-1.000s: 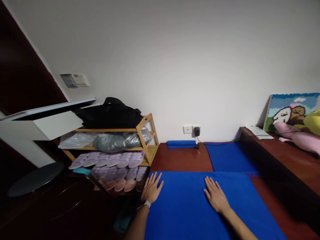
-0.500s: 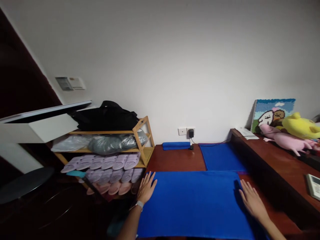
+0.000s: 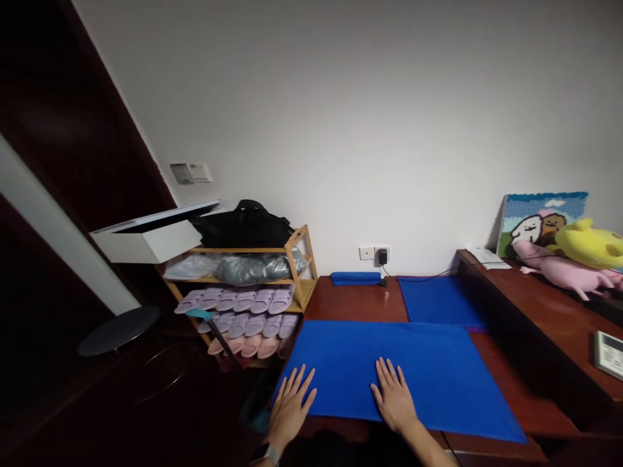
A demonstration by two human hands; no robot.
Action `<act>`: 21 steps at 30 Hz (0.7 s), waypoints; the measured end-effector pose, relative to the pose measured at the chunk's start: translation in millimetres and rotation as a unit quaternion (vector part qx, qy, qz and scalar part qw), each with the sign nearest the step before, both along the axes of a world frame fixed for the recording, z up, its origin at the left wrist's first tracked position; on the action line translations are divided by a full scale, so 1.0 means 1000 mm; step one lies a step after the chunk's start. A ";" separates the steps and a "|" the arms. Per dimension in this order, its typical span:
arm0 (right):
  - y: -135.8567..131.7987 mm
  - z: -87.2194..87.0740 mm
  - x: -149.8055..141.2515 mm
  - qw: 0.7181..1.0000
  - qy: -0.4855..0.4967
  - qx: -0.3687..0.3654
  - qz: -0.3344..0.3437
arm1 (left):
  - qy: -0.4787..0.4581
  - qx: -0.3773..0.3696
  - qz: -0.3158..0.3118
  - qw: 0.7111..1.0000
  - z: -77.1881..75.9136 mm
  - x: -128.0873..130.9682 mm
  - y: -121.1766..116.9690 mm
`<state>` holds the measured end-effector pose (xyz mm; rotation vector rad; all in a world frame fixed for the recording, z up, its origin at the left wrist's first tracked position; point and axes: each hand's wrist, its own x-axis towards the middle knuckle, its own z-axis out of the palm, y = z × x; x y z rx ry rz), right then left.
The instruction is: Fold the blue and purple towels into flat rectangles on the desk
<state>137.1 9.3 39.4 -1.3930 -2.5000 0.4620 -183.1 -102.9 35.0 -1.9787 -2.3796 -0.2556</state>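
Observation:
A blue cloth (image 3: pixel 350 350) lies spread flat over the reddish-brown wooden table (image 3: pixel 357 302). On its front left corner rests my left hand (image 3: pixel 291 402), open, fingers spread and palm down. My right hand (image 3: pixel 393 397) is also open and flat, touching the cloth near the middle of its front edge. Neither hand holds anything. Behind, a second blue cloth (image 3: pixel 440 299) lies folded at the back right, and a rolled blue cloth (image 3: pixel 356 279) sits against the wall.
To the left stands a wooden rack (image 3: pixel 302 259) with several slippers (image 3: pixel 243 299), a black bag (image 3: pixel 246 227) and a white box (image 3: pixel 150 243). A dark stool (image 3: pixel 119 331) is beside it. The raised right ledge (image 3: pixel 545 301) carries plush toys (image 3: pixel 591 243) and a calculator-like device (image 3: pixel 609 353). A plugged-in adapter (image 3: pixel 383 257) trails a cord.
My right hand has moved left from the cloth's right edge to its front middle. My left hand has come nearer, down the left edge. The view has shifted leftward.

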 end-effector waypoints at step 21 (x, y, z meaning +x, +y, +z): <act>0.106 -0.008 0.268 0.958 0.001 0.057 -0.280 | 0.061 -0.034 0.023 0.997 -0.002 -0.009 0.012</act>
